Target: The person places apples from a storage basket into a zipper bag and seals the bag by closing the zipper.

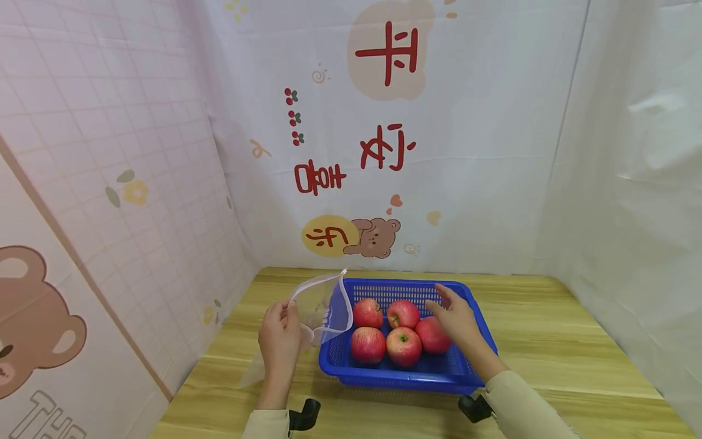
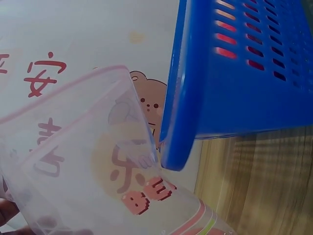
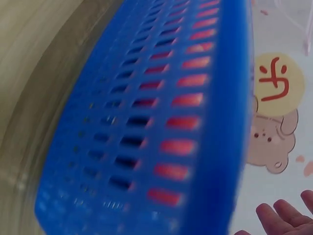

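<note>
My left hand pinches the edge of a clear zip bag whose mouth gapes toward the basket. In the left wrist view the see-through bag shows red print, with fingertips at its lower left. A blue plastic basket with slotted walls stands right of the bag. Several red apples lie inside it. Over the basket's right side, my right hand hovers with fingers spread and holds nothing, close to the rightmost apple. Its fingers also show low in the right wrist view.
A wood-grain table bears the basket. Behind it hangs a white printed cloth with red characters and a bear. Another cloth borders the left side. Black wrist mounts sit at both sleeves.
</note>
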Demonstrator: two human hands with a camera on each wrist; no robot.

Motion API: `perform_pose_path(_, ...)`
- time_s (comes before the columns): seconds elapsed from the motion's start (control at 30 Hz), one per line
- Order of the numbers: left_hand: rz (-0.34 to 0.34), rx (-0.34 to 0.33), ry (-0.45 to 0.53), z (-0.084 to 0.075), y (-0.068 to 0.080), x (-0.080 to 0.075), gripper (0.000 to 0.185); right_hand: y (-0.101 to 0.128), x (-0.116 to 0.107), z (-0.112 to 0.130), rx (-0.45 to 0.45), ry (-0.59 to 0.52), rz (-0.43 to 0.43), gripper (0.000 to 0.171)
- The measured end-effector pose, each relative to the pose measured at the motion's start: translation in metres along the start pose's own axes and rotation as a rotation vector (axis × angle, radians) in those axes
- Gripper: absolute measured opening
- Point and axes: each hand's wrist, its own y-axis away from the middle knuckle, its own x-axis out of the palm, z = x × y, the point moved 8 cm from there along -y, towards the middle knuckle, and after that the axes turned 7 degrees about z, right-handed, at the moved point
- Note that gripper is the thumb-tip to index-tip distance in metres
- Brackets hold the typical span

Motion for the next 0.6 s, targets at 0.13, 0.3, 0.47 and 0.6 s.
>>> perform_pose_path(0.13,0.013,-0.011,0.002,0.001,0.000,0.000,0.025,0.002,-0.006,-0.010,0.025,-0.008,0.014,0.061)
perform_pose_path(0.3,0.027,-0.030,0.003,0.003,0.000,0.001,0.026,0.005,-0.007,-0.018,0.048,0.008,0.033,0.061)
perform_pose_path(0.47,0.029,-0.027,-0.003,0.003,0.000,0.002,0.027,0.006,-0.005,-0.025,0.080,0.028,0.055,0.064)
perform_pose_path(0.6,0.023,-0.025,0.001,0.003,0.000,0.002,0.027,0.004,0.000,-0.033,0.109,0.030,0.073,0.067)
